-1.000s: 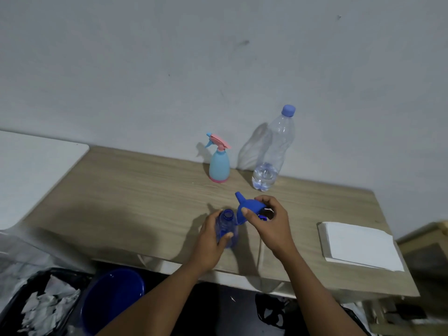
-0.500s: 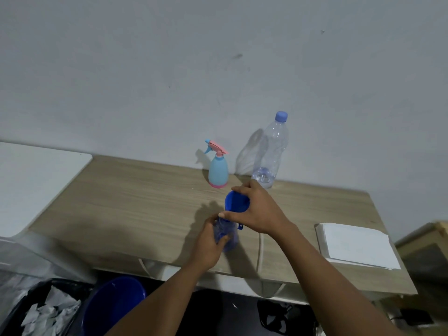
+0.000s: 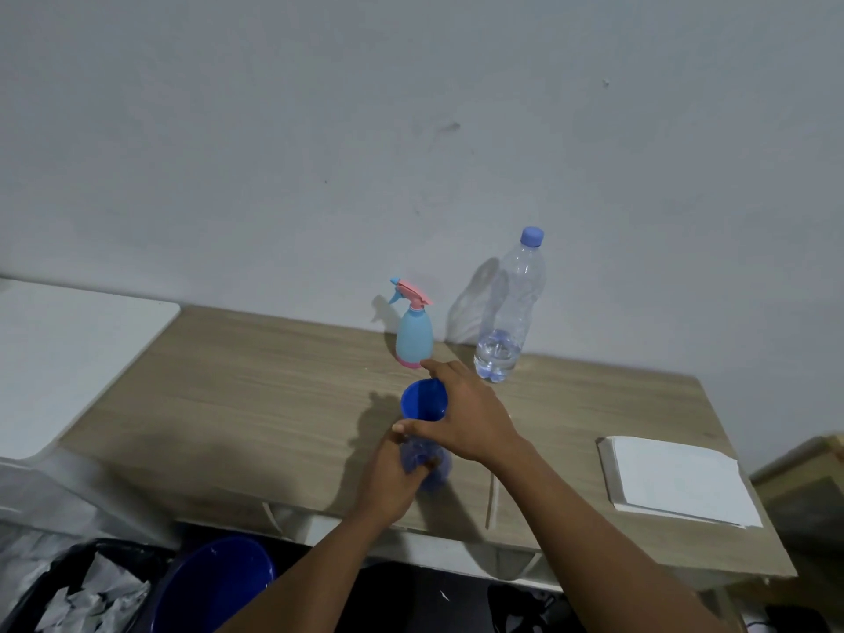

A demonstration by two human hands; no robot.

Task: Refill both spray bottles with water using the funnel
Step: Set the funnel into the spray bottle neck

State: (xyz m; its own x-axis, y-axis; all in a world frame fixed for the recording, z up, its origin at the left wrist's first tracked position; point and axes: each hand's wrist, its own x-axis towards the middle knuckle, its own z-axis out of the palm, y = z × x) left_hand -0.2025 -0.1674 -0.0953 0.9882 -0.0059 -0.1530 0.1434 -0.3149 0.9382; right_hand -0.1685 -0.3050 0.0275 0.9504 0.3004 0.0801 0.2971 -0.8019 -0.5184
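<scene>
A blue funnel [image 3: 422,401] stands upright in the neck of a small translucent blue bottle [image 3: 434,463] near the table's front edge. My left hand [image 3: 388,477] grips that bottle's body. My right hand [image 3: 466,418] holds the funnel's rim between thumb and fingers. Behind them, by the wall, stands a light blue spray bottle [image 3: 413,338] with a pink trigger head. To its right a clear water bottle [image 3: 509,312] with a blue cap holds a little water at the bottom.
The wooden table [image 3: 228,404] runs along a grey wall. A white stack of paper towels [image 3: 676,479] lies at its right end. Below the front edge sit a blue bucket [image 3: 214,587] and a black bin with crumpled paper [image 3: 77,596].
My right hand turned the funnel spout-down and set it into the blue bottle's neck. My left hand kept holding the bottle. The camera moved slightly.
</scene>
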